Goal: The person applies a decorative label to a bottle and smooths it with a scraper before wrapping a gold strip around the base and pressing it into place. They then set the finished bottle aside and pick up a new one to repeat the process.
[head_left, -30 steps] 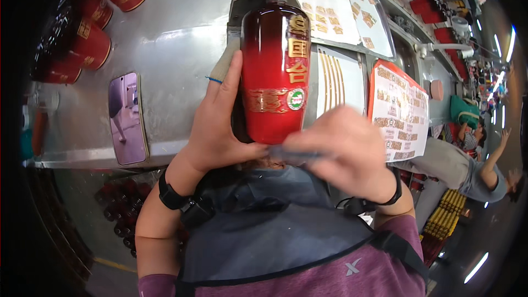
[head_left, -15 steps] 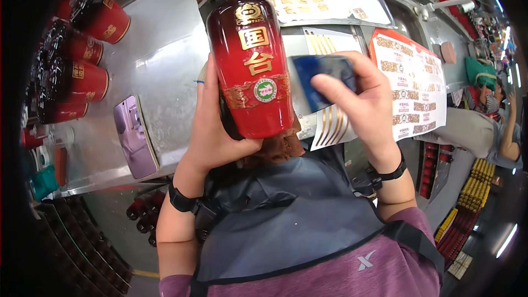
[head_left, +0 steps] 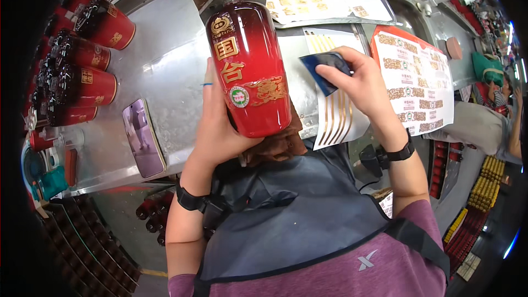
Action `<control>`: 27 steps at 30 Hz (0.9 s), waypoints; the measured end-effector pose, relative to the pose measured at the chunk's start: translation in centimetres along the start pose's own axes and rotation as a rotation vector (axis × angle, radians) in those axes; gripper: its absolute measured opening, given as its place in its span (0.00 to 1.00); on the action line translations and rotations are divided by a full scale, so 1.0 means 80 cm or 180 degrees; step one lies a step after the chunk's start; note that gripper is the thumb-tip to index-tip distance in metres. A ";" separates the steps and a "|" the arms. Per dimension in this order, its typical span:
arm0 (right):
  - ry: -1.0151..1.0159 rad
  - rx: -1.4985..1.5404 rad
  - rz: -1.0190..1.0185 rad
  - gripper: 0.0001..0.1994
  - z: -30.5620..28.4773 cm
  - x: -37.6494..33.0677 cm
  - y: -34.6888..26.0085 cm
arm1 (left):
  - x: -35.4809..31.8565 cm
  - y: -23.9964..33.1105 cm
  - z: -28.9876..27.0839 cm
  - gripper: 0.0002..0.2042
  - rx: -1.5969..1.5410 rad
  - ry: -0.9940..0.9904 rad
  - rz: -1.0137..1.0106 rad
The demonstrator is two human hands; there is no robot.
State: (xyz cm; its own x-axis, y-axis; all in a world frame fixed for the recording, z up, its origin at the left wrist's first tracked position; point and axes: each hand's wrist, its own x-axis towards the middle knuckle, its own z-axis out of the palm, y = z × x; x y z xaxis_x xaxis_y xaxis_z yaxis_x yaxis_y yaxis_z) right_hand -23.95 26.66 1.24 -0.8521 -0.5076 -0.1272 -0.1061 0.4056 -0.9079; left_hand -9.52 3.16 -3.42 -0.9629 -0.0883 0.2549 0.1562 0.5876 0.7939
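Head view: a glossy, red-to-black bottle with gold decals (head_left: 256,69) lies near 12 o'clock, neck pointing away, the left hand (head_left: 221,133) clamping its grip on the 7 o'clock side. At the bottle's 3 o'clock, the right hand's (head_left: 360,84) grip pinches a thin blue square sheet (head_left: 329,59), not touching it. Best, I judge: steady the base, lay the edge flat, stroke lightly outward
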 end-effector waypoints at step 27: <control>0.0148 -0.0961 -0.0793 0.09 0.001 0.012 -0.014 | 0.003 0.000 -0.006 0.52 0.0047 -0.0226 -0.0072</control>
State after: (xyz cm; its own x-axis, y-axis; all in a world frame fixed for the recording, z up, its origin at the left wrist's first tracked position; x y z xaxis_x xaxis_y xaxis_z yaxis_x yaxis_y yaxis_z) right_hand -24.65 25.67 2.11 -0.8028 -0.5866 0.1069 -0.4528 0.4831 -0.7494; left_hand -9.64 2.79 -3.09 -0.9794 -0.0447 0.1969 0.1316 0.5981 0.7906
